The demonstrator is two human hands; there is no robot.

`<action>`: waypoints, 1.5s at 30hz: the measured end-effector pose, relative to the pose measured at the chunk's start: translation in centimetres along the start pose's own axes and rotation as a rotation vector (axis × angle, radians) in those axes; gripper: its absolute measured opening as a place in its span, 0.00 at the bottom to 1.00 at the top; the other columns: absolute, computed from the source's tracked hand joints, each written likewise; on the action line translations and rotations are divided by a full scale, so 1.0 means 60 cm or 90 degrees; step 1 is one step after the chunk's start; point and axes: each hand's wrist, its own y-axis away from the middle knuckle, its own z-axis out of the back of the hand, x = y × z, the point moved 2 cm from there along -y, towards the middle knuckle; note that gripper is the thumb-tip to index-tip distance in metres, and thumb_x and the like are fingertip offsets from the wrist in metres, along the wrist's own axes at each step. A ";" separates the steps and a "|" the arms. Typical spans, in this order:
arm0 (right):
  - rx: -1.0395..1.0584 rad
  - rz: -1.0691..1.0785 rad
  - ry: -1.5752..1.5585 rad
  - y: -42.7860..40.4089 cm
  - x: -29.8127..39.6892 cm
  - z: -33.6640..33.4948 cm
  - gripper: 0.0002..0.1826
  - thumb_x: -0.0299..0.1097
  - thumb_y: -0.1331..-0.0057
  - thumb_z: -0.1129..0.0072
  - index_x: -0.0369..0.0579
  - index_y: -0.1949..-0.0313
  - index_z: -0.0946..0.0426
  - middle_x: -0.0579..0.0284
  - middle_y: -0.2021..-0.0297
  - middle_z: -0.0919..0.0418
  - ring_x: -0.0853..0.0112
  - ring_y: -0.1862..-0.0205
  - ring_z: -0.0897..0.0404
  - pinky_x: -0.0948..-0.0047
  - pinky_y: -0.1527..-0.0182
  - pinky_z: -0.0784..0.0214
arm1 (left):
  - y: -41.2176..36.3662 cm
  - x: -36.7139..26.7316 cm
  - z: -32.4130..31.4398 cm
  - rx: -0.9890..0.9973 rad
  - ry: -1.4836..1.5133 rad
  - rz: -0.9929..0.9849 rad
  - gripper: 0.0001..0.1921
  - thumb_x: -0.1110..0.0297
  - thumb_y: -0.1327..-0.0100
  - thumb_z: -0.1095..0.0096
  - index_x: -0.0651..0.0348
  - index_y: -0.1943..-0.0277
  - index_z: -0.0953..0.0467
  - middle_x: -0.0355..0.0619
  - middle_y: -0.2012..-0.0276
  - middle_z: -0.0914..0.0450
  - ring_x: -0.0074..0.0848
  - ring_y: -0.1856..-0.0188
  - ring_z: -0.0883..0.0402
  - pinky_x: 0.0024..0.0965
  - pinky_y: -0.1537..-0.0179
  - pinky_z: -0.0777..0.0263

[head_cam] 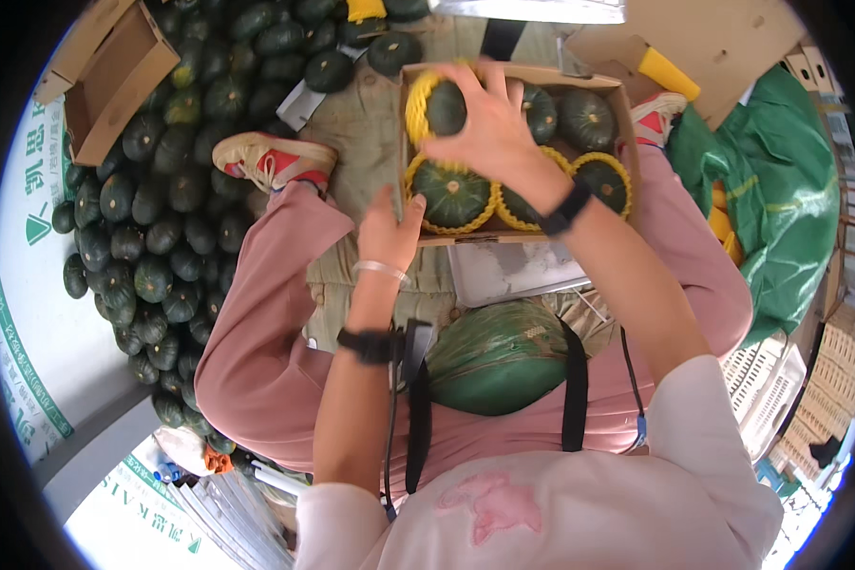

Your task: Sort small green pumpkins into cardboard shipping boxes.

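Note:
A shallow cardboard box (pixel 520 237) before me holds several dark green squashes. My right hand (pixel 488 121) is over its far left part, fingers spread and blurred, beside a squash (pixel 446 108) in a yellow foam net (pixel 417 107). Whether it grips that squash is unclear. My left hand (pixel 390 226) is at the box's near left wall, thumb by the rim; its hold is unclear. Near it sits a netted squash (pixel 452 194). Another netted squash (pixel 603 184) fills the near right corner. Behind it lies a squash without a visible net (pixel 586 118). My right forearm partly hides the middle ones.
A large heap of squashes (pixel 164 214) lies to the left, with an open cardboard box (pixel 117 85) on it. Green sheeting (pixel 776 206) is on the right. My shoes flank the box. A grey tray (pixel 513 274) and a green cushion-like bundle (pixel 502 363) are nearer me.

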 end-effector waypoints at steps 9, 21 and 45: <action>0.306 0.146 0.308 -0.090 -0.065 -0.088 0.45 0.52 0.61 0.30 0.68 0.40 0.35 0.60 0.40 0.37 0.46 0.43 0.37 0.43 0.52 0.36 | -0.017 -0.007 -0.022 0.070 -0.119 0.037 0.12 0.63 0.37 0.48 0.64 0.64 0.24 0.63 0.71 0.23 0.57 0.65 0.24 0.49 0.64 0.30; 0.142 -0.292 -1.028 -0.003 0.020 0.112 0.37 0.55 0.32 0.58 0.31 0.40 0.45 0.37 0.39 0.43 0.48 0.39 0.38 0.45 0.41 0.40 | 0.100 -0.180 -0.019 0.329 0.809 0.280 0.27 0.64 0.37 0.39 0.64 0.38 0.38 0.47 0.47 0.27 0.29 0.46 0.27 0.35 0.46 0.31; -0.320 -0.209 -0.654 0.097 -0.002 0.158 0.06 0.22 0.42 0.49 0.41 0.64 0.27 0.62 0.71 0.23 0.75 0.71 0.26 0.75 0.66 0.31 | 0.295 -0.290 -0.034 0.444 0.570 0.212 0.20 0.73 0.43 0.32 0.66 0.52 0.36 0.43 0.63 0.23 0.21 0.65 0.22 0.23 0.66 0.25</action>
